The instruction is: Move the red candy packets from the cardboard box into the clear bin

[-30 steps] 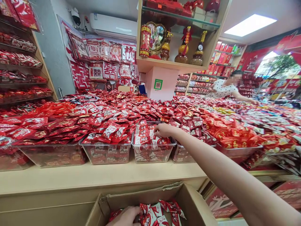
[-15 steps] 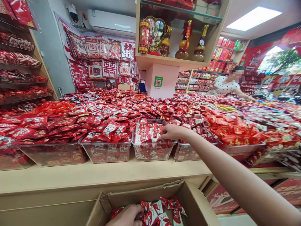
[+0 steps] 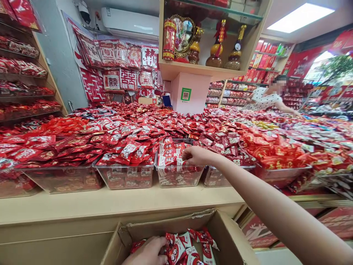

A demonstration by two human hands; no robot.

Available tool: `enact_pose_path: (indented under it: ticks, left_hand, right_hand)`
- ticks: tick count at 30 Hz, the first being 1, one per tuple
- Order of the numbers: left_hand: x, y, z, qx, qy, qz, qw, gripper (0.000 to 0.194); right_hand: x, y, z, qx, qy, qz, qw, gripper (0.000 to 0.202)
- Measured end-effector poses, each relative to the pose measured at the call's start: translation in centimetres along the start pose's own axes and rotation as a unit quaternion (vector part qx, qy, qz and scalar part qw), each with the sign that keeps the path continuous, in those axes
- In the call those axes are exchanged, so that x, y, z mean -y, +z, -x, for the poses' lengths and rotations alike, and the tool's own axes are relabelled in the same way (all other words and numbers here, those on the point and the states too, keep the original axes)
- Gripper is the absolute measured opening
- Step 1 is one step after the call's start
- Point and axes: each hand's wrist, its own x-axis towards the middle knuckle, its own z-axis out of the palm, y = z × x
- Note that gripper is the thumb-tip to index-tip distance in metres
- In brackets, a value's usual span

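Note:
My right hand (image 3: 196, 156) reaches into a clear plastic bin (image 3: 180, 179) holding rows of red and white candy packets (image 3: 167, 152). Its fingers are bent down and closed on a packet at the right side of the rows; the palm side is hidden. Low in the view, my left hand (image 3: 150, 253) is inside an open cardboard box (image 3: 230, 239). Thumb and fingers there curl around a red candy packet, mostly covered by the hand. Loose red and white candy packets (image 3: 176, 250) lie against its fingertips.
More clear bins (image 3: 125, 180) heaped with red packets line the counter (image 3: 110, 206) on both sides. A pink pillar (image 3: 190, 82) carries a display shelf (image 3: 204, 70). At the back right, a person in a dotted top (image 3: 264, 99) reaches over the packets.
My right hand has shifted slightly left over the packet rows. My left hand stays in the box, almost in the same place.

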Motion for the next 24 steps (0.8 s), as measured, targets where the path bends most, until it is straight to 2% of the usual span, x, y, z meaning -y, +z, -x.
enact_pose_path:
  ticks: [5,12,16,19,24]
  left_hand:
    - [-0.4,-0.2,0.2,0.002,-0.001,-0.002,1.000,0.027]
    - [-0.7,-0.3,0.4,0.004,0.001,0.000,1.000,0.026]
    - [-0.5,-0.1,0.3,0.000,-0.004,-0.001,1.000,0.027]
    - [-0.3,0.0,0.2,0.000,-0.004,0.000,1.000,0.025]
    - [-0.5,-0.1,0.2,0.001,-0.008,-0.001,1.000,0.027]
  right_hand:
    - [-0.5,0.1,-0.1,-0.001,-0.009,-0.006,1.000,0.021]
    - [-0.6,-0.3,-0.6,0.009,0.006,0.054,0.998,0.008]
    - [0.0,-1.3,-0.4,0.024,0.021,0.082,0.996,0.011]
    - [1.0,-1.4,-0.3,-0.001,0.028,0.094,0.995,0.017]
    - [3.1,0.6,-1.2,-0.034,-0.062,0.067,0.995,0.028]
